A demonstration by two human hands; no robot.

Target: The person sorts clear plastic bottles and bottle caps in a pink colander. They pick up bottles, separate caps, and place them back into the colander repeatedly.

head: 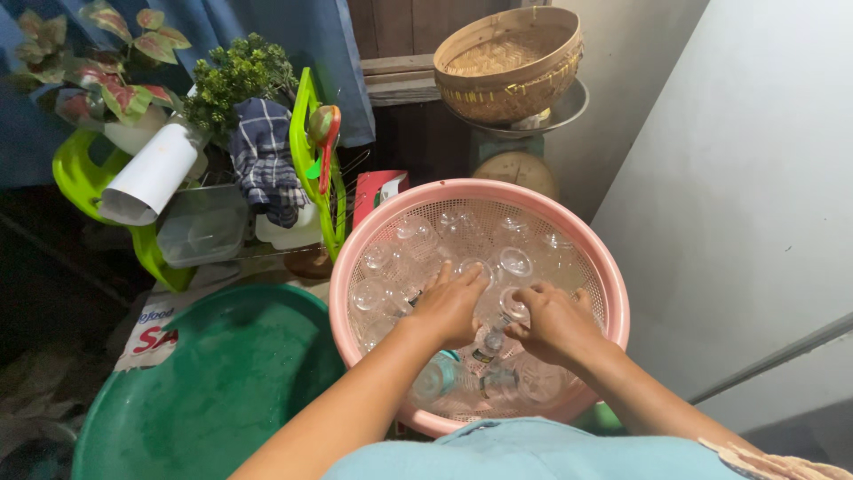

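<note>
A: Clear plastic cups (418, 238), many, heaped inside a round pink perforated basket (613, 293). Position of hands?

B: Left hand (450, 307) lies palm down on the cups, fingers together and slightly curled, gripping nothing that shows. Right hand (555, 322) sits just beside it, fingers bent around one clear cup (514, 305) near the basket's middle.

A: Surroundings?

B: Green basin (222, 391), left of the basket, touching its rim. Behind: lime-green dish rack (313, 151) holding a checked cloth (265, 160) and a clear container (203, 227); leafy plants (115, 62); woven bamboo basket (508, 62) on a weighing scale (520, 164).
</note>
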